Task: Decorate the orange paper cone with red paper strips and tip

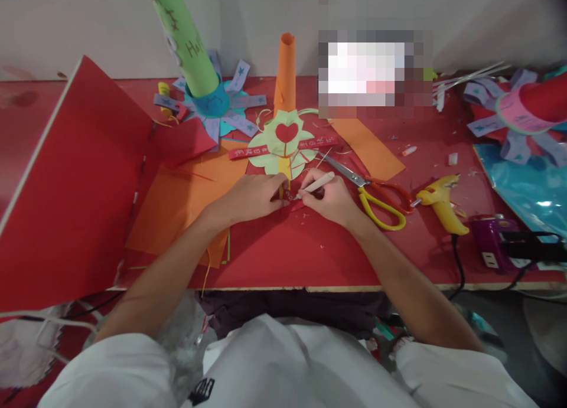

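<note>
While the left hand (254,196) presses flat on a small red paper strip (296,205) at the centre of the frame, the right hand (332,198) grips a white pen (316,185) with its tip on that strip. Both hands rest on the red desk (287,248), just below a pale green paper flower (283,145) with a red heart in its middle. Right of the right hand lie yellow-handled scissors (376,195), and further right a yellow glue gun (440,204). Orange paper (177,210) lies under the left forearm. An orange paper tube (286,71) stands behind the flower, and a green tube (186,39) leans at the upper left. A large red sheet (71,189) fills the left side.
</note>
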{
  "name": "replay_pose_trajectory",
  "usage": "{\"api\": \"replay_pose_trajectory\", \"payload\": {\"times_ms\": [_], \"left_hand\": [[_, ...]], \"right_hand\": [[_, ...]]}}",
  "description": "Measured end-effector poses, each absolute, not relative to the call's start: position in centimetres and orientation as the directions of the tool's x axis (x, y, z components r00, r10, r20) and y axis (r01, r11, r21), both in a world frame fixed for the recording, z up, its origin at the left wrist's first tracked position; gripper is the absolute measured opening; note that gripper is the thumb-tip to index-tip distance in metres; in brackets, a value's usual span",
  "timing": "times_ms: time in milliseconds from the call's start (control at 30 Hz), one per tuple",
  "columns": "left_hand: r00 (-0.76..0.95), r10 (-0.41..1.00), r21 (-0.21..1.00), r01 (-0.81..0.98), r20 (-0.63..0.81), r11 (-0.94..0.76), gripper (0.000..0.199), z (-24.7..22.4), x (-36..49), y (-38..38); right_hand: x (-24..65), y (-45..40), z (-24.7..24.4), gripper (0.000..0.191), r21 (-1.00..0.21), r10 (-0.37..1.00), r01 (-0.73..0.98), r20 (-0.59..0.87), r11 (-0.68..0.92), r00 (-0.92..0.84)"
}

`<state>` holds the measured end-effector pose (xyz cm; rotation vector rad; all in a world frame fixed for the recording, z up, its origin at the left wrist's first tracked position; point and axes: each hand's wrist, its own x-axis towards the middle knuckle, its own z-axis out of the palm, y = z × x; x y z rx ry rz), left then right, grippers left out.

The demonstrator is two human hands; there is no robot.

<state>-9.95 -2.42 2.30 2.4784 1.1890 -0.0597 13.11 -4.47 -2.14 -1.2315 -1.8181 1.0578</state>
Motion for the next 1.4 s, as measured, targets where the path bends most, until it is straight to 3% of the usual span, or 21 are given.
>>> {"api": "replay_pose_trajectory", "payload": {"times_ms": [533, 1400], "left_hand": [[0.620, 0.758, 0.374, 0.764, -0.202, -0.525, 0.024, 2.34, -10.00, -2.43], [0.626, 0.755, 0.343, 0.764, -0.194, -0.546, 0.019, 2.28, -9.73, -2.49]], "right_hand": [[12.95, -4.66, -1.82, 0.015, -0.899, 0.912, 0.374, 0.065, 0.230, -0.405], [12.94, -4.69, -1.62, 0.014, -0.870, 0.939, 0.427, 0.103, 0.245, -0.328]]}}
